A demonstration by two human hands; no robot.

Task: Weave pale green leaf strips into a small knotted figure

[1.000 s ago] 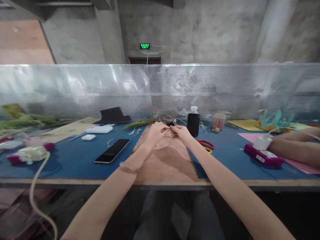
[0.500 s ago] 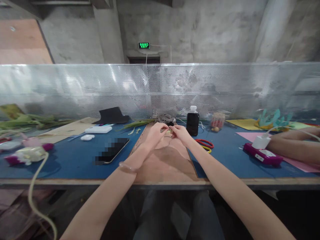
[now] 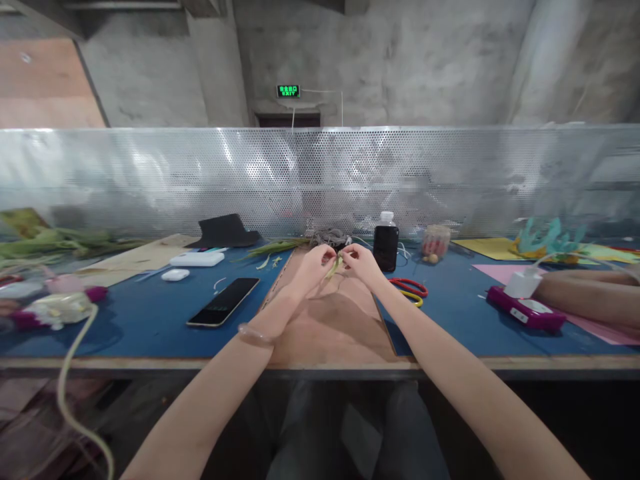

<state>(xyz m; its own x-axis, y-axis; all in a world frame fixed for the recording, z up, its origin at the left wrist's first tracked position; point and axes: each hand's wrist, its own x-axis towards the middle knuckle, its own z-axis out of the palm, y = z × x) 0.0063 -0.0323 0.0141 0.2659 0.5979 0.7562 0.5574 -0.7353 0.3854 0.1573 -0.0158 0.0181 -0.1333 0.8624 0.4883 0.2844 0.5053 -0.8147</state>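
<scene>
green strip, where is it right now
In the head view, the green strip is near the centre, between the left hand and right hand, grey bundle behind.

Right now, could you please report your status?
Left hand, right hand pinched at a greenish strip. Dark bottle stands beyond right hand. Phone lies left, untouched.

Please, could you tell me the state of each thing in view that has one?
Left hand: fingers bent, pinching
Right hand: fingers bent, pinching
Pale green strip: held between the fingertips
Phone: lying screen up, mostly dark
Dark bottle: upright, white cap on
Exit sign: lit green
Right-side purple power strip: white adapter plugged in
</scene>
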